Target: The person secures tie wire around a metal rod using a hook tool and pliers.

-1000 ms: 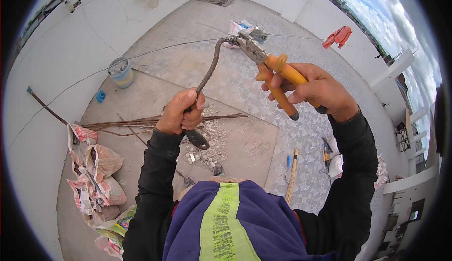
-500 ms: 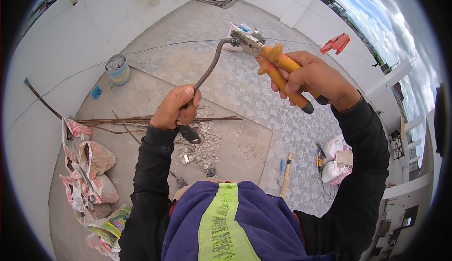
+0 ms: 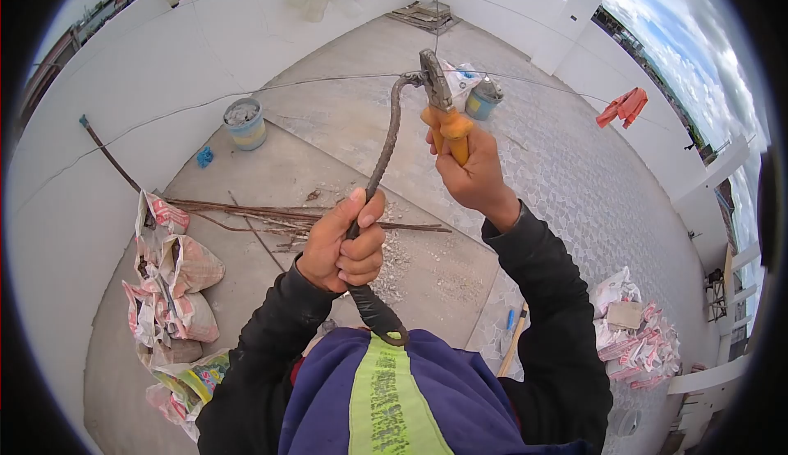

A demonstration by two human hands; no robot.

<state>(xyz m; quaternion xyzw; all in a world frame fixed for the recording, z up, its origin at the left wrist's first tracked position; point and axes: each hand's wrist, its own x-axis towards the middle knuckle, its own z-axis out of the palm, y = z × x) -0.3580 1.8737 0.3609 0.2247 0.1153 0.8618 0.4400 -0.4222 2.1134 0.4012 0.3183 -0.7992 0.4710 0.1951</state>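
My left hand [image 3: 349, 246] is wrapped round a ribbed steel bar [image 3: 386, 147]. Its upper end bends over into a hook, and its black-wrapped grip [image 3: 376, 311] ends in a loop at the bottom. In my right hand [image 3: 476, 172] are pliers [image 3: 437, 86] with yellow-orange handles, fingers closed round them, held nearly upright. The pliers' jaws meet the hook's tip, where a thin wire [image 3: 320, 83] crosses from the left wall toward the right. Another strand [image 3: 433, 12] rises above the jaws.
Rusty rods [image 3: 246, 209] and rubble [image 3: 394, 266] lie on the floor below. Filled sacks [image 3: 189, 266] line the left; more sacks [image 3: 648, 340] stand at right. Buckets [image 3: 245, 127] and an orange cloth [image 3: 622, 108] hanging on the wire are farther off. A wooden handle [image 3: 515, 344] lies nearby.
The pliers have turned from a slant to nearly upright, and their handles are closer together. My right hand has moved left. A strand now rises above the jaws. The view has shifted.
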